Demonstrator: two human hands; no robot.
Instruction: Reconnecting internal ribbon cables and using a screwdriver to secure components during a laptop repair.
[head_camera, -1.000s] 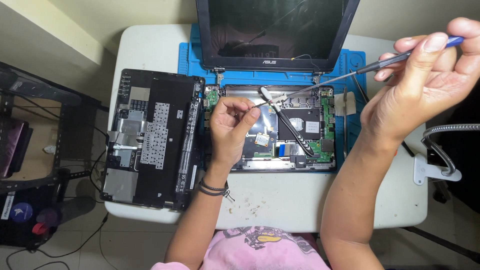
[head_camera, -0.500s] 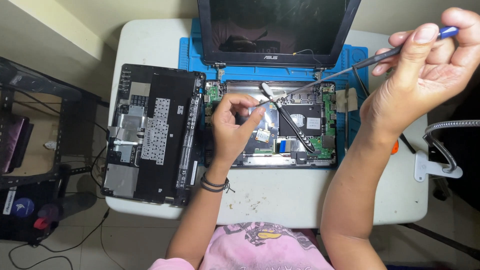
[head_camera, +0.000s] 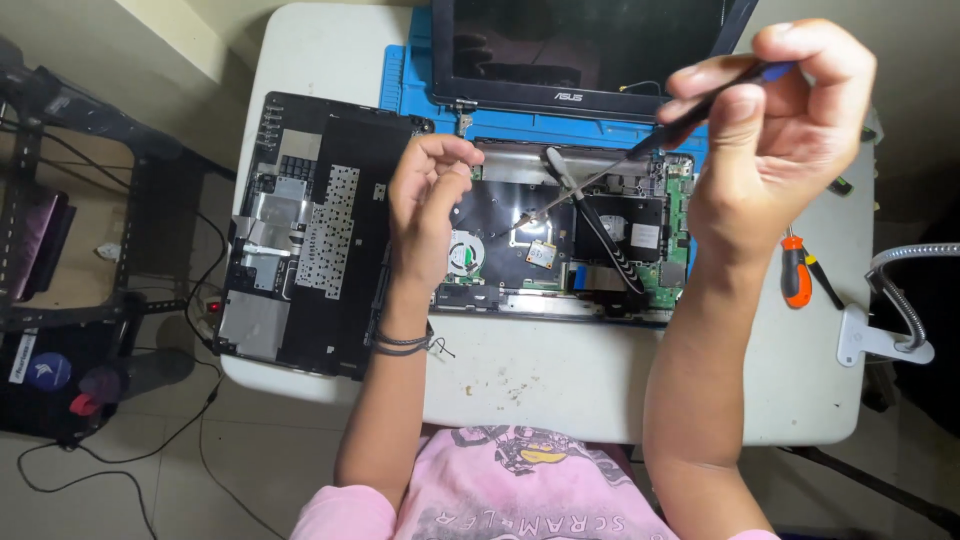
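Above the opened laptop (head_camera: 570, 235), the right hand (head_camera: 775, 130) pinches a screwdriver (head_camera: 640, 150); the left hand (head_camera: 425, 215) hovers loosely curled, grasping nothing.

- The right hand (head_camera: 775, 130), raised above the opened laptop (head_camera: 570, 235), pinches a long screwdriver (head_camera: 640, 155) whose tip slants down to the black board cover.
- The left hand (head_camera: 425, 205), fingers curled, hovers over the laptop's left edge near the fan (head_camera: 462, 255).
- A removed keyboard panel (head_camera: 310, 230) lies to the left on the white worktop (head_camera: 560, 375).
- An orange screwdriver (head_camera: 796, 270) lies to the right.
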